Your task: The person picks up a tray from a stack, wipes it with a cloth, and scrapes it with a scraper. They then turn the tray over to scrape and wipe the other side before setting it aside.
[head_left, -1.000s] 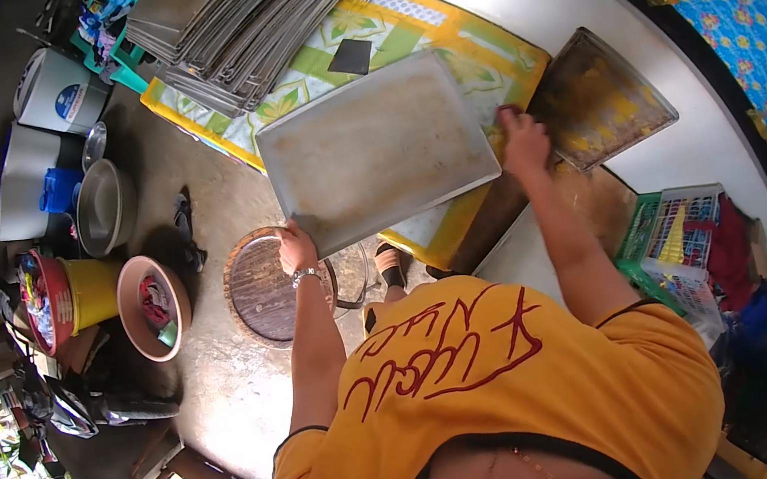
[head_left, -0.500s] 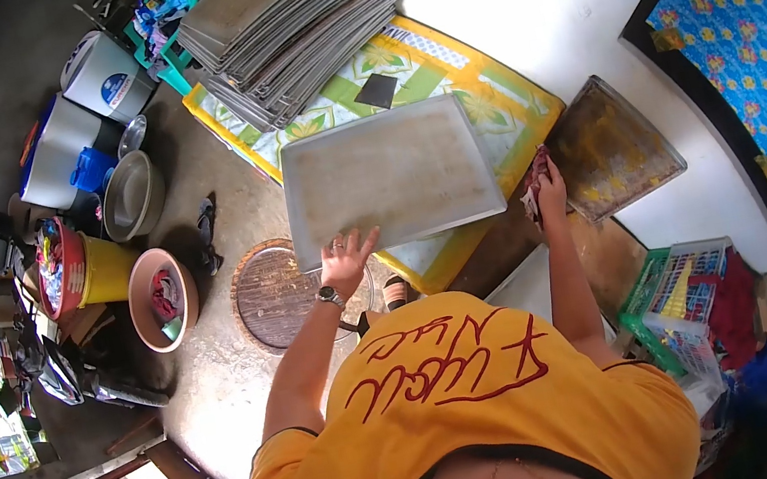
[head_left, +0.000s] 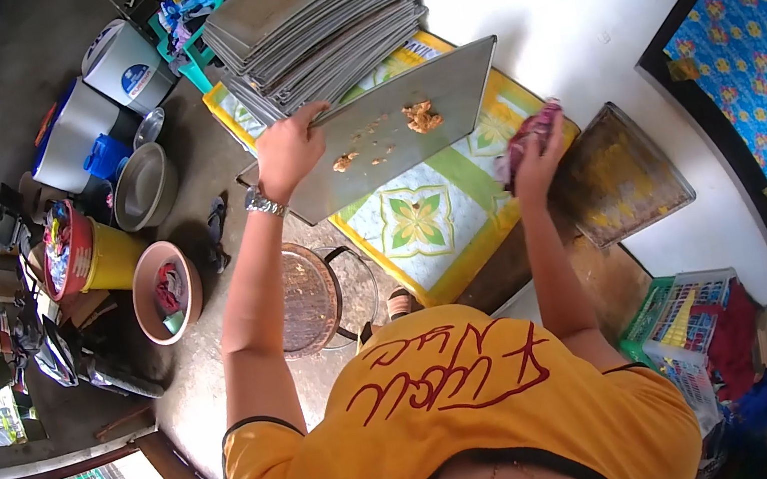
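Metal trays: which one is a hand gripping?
The tilted tray over the table, its edge in the left hand. No hand holds the stacked trays or the yellow-stained tray near the wall.

This looks like a room in a home, going by the flowered tablecloth (head_left: pixel 416 224), blue flowered sheet (head_left: pixel 761 115), laundry basin (head_left: pixel 151 314), yellow bucket (head_left: pixel 115 259) and what may be a washing machine (head_left: pixel 127 69) in the dim corner.

The left arm (head_left: pixel 251 297) stretches forward, slightly bent — the left hand (head_left: pixel 290 151) clenched in a grip, fingers (head_left: pixel 313 112) turned inward. The right arm (head_left: pixel 554 267) reaches forward too — the right hand (head_left: pixel 538 165) curled closed, well apart from the left.
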The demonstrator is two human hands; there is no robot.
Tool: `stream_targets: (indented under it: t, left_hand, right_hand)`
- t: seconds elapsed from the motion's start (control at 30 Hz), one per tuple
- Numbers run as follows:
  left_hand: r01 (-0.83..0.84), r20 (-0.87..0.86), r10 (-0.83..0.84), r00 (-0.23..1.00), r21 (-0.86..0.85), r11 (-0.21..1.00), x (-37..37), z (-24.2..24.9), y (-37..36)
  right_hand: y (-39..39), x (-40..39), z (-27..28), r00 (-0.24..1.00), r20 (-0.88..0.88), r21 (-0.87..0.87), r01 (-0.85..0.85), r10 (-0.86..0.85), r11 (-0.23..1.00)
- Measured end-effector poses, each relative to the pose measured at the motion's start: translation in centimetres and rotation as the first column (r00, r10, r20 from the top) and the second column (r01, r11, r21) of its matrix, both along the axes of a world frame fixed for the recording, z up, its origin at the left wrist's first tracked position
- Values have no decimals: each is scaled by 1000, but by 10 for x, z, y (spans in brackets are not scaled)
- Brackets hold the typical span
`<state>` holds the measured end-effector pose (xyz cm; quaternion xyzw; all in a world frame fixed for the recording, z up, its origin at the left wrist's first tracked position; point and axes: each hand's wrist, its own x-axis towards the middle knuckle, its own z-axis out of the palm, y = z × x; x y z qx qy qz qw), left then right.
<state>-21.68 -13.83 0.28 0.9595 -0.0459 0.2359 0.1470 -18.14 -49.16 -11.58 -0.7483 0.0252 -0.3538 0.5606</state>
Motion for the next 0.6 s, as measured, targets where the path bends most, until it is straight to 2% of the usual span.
stream_targets:
  t: [0.03, 0.07, 0.1, 0.13, 0.17, 0.2, 0.3, 0.33, 0.43, 0.5, 0.57, 0.6]
  left_hand:
    - [30, 28, -29, 999, -19, 999, 8, 2, -2]
    - [72, 60, -69, 996, -41, 997, 13, 1, -5]
    - [40, 28, -39, 999, -17, 999, 18, 4, -10]
    - [8, -6, -8, 1000, 8, 1000, 21, 6, -16]
    - [-22, -40, 24, 999, 33, 999, 24, 7, -19]
    - [-63, -88, 71, 994, 84, 994, 25, 9, -20]
    - [-31, 91, 21, 996, 111, 993, 28, -4, -15]
    - [-36, 94, 24, 995, 129, 991, 29, -8, -14]
    - [-51, 131, 30, 991, 157, 986, 26, -8, -19]
    - [-60, 184, 30, 982, 161, 985, 26, -11, -20]
    - [-73, 215, 33, 976, 182, 981, 30, -15, -17]
    - [-79, 233, 33, 972, 191, 978, 33, -16, -16]
  right_hand:
    - [30, -5, 13, 997, 50, 14, -61, 60, 998]
    - [56, -7, 19, 970, 47, 165, -243, 238, 956]
    - [81, -3, 8, 986, 56, -59, -154, 157, 986]
    - [106, -10, 14, 923, -1, 167, -379, 385, 910]
    - [125, -9, 12, 958, 136, -186, -227, 254, 956]
    - [140, -14, 15, 945, 158, -189, -257, 288, 948]
    - [156, -25, 8, 919, 161, -148, -337, 359, 930]
    - [157, -27, 2, 913, 153, -129, -361, 379, 923]
    - [136, -39, -38, 908, -18, -331, -400, 418, 855]
    - [115, -47, -67, 892, -134, -534, -432, 431, 727]
    - [95, -59, -95, 881, -295, -706, -463, 371, 537]
    - [88, -65, -115, 889, -335, -734, -455, 314, 504]
